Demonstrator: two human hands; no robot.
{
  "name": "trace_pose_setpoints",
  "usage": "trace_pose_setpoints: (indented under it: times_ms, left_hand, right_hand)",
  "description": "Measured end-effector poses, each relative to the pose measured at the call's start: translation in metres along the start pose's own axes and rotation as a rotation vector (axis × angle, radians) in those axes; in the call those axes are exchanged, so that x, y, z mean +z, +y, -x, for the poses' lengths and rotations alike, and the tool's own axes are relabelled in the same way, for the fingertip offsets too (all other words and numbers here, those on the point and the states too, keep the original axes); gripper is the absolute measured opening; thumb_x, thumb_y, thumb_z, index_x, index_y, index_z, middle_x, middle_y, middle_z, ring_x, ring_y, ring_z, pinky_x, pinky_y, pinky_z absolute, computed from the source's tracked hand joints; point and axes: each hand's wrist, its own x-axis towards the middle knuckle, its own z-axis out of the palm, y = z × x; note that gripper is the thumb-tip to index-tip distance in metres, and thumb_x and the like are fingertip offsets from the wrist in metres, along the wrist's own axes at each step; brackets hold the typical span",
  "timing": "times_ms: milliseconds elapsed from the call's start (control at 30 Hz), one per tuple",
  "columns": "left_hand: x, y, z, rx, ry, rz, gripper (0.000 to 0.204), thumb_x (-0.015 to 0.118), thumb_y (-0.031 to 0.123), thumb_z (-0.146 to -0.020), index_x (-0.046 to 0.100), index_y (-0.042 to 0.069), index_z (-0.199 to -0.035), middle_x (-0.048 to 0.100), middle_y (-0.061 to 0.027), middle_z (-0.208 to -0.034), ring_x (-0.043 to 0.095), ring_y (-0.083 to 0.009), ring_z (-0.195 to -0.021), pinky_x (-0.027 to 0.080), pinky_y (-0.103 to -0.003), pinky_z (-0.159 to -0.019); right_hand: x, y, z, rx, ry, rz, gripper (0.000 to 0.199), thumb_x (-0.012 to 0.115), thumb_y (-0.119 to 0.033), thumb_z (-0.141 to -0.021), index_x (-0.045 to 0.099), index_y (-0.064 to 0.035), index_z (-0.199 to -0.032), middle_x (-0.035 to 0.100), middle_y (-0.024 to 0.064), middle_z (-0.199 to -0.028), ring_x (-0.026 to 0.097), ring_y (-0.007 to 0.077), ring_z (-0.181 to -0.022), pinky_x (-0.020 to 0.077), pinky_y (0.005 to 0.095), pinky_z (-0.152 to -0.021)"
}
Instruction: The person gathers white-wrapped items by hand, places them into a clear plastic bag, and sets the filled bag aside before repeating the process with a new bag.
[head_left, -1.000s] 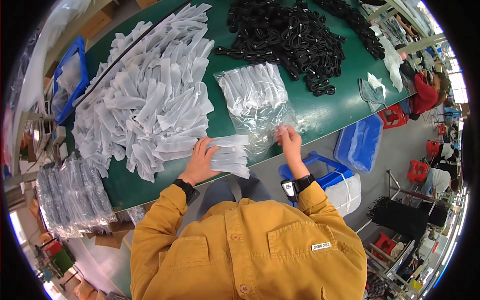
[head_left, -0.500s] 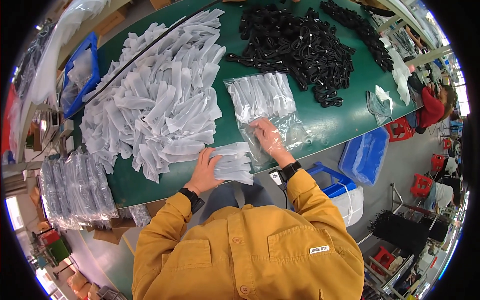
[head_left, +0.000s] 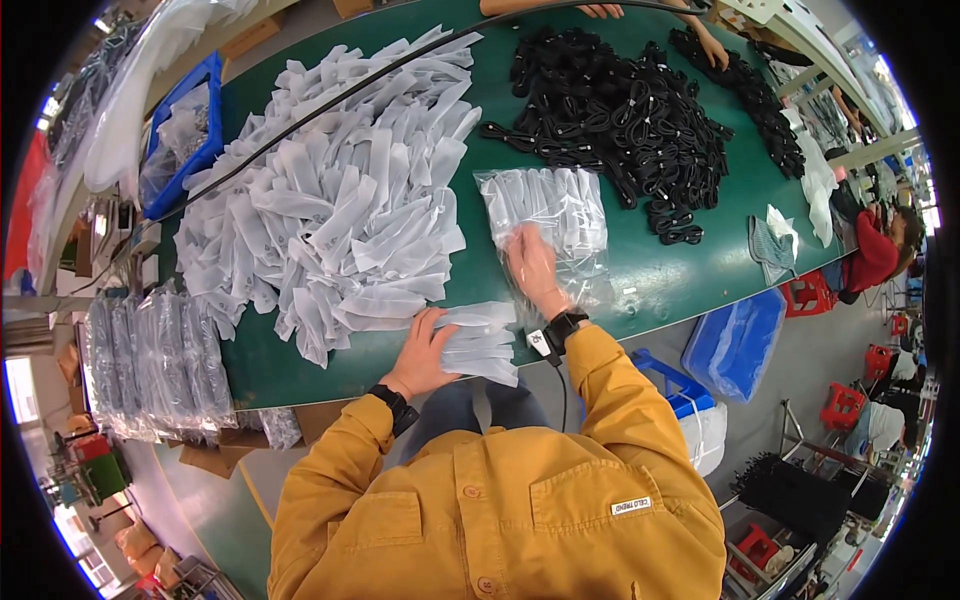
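Observation:
My left hand (head_left: 425, 356) lies at the table's near edge with its fingers stretched out and a little apart. It rests on the left end of a small row of frosted white plastic sleeves (head_left: 482, 345). Ahead and to the right is a clear plastic bag (head_left: 590, 290) with several frosted sleeves lined up in its far part. My right hand (head_left: 533, 268) lies on this bag, fingers extended and touching it near the sleeves' near ends. Left of the bag spreads a big heap of loose frosted sleeves (head_left: 330, 200).
Black coiled cables (head_left: 640, 120) lie piled at the far right, where a co-worker's hand (head_left: 712, 48) reaches in. A black rod (head_left: 340, 97) crosses above the heap. Filled bags (head_left: 160, 365) stand left. Blue bins (head_left: 735, 340) and a red stool (head_left: 805, 293) are beyond the right edge.
My right hand has moved farther up the bag, toward the sleeves in it. My left hand stays on the small row. A co-worker's hands and forearms have come into view at the far side.

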Motion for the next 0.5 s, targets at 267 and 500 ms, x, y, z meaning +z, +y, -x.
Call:
trace_pose_setpoints:
  times_ms: [267, 500]
  left_hand:
    - [-0.001, -0.001, 0.001, -0.021, -0.009, 0.013, 0.083, 0.083, 0.018, -0.051, 0.046, 0.009, -0.124, 0.035, -0.0185, -0.135, 0.034, -0.0437, -0.127, 0.032, -0.051, -0.107]
    - [-0.001, 0.0, 0.0, -0.022, -0.007, 0.01, 0.081, 0.084, 0.019, -0.051, 0.047, 0.009, -0.123, 0.035, -0.0186, -0.135, 0.034, -0.0435, -0.127, 0.033, -0.05, -0.107]
  right_hand:
    - [0.001, -0.018, 0.006, -0.201, 0.102, 0.171, 0.014, 0.058, -0.01, -0.086, 0.054, -0.0056, -0.099, 0.061, 0.0176, -0.089, 0.061, 0.0369, -0.073, 0.0498, 0.045, -0.062]
    - [0.003, -0.012, -0.007, -0.22, -0.096, 0.294, 0.023, 0.058, -0.005, -0.08, 0.057, -0.0075, -0.103, 0.058, 0.021, -0.095, 0.06, 0.0412, -0.083, 0.0502, 0.0464, -0.072]
